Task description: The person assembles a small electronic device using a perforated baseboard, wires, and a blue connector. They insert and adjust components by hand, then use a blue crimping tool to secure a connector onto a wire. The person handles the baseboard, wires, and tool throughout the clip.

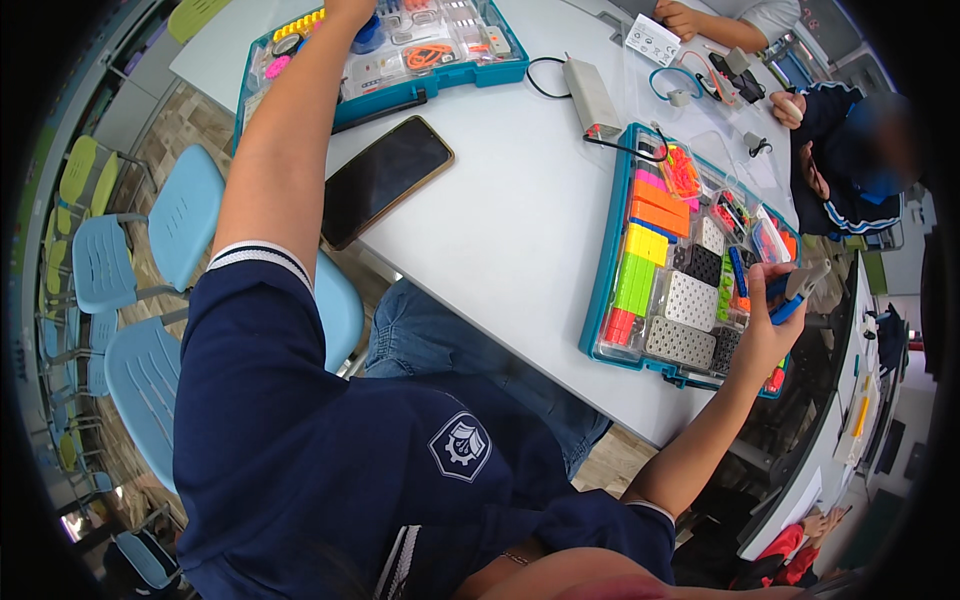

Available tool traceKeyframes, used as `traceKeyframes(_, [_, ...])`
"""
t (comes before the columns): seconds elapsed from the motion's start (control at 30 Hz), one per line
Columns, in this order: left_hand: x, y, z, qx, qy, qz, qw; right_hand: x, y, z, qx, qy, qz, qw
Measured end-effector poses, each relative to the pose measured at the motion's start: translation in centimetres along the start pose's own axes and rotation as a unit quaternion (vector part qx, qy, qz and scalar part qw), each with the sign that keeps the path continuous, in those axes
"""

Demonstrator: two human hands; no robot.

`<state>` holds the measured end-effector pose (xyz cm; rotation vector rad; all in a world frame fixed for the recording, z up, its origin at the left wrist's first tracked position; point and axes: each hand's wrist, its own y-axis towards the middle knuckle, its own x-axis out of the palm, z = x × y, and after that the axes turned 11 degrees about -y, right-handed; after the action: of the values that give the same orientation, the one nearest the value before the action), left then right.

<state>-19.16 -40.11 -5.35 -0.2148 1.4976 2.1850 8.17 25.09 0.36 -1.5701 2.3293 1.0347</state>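
My left arm stretches far forward over a teal kit case (470,75). Only part of my left hand (350,10) shows at the upper edge, beside a round blue part (368,38); its fingers are cut off from view. On the right, my right hand (768,330) is closed around a blue and light grey tool-like piece (795,295), whose exact kind I cannot make out. It hovers over the right side of a second teal case (600,290). Inside that case lie orange, yellow and green blocks (635,285), perforated grey plates (690,300) and small clear boxes (728,215).
A black phone (388,180) lies at the table's near-left edge. Behind the second case sits a grey box with black cables (592,98). Across the white table (490,220), other people's hands (788,108) work among cables and small modules. Blue chairs (185,215) stand left.
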Motion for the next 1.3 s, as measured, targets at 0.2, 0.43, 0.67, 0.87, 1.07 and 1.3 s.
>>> traceKeyframes(0.2, [-0.1, -0.8, 0.6, 0.002, -0.006, -0.028, 1.000, 0.2, 0.0, -0.2, -0.009, -0.004, 0.000, 1.000])
traceKeyframes(0.43, [0.0, 1.1, 1.3, -0.139, 0.008, -0.094, 0.986, 0.3, 0.0, -0.2, -0.010, 0.004, -0.001, 1.000])
traceKeyframes(0.67, [-0.4, 1.5, 1.5, -0.227, -0.010, -0.101, 0.968, 0.3, 0.1, -0.2, -0.008, 0.009, -0.001, 1.000])
traceKeyframes(0.87, [-1.1, 1.7, 2.2, -0.279, -0.078, -0.095, 0.952, 0.2, 0.0, -0.4, -0.004, 0.012, -0.003, 1.000])
traceKeyframes(1.07, [-2.4, 2.4, 1.2, -0.363, -0.093, -0.161, 0.913, 0.1, 0.0, -0.6, -0.006, -0.006, 0.010, 1.000])
traceKeyframes(1.3, [-3.5, 2.3, 0.7, -0.307, 0.048, -0.234, 0.921, 0.1, 0.0, -0.5, -0.005, 0.009, -0.003, 1.000])
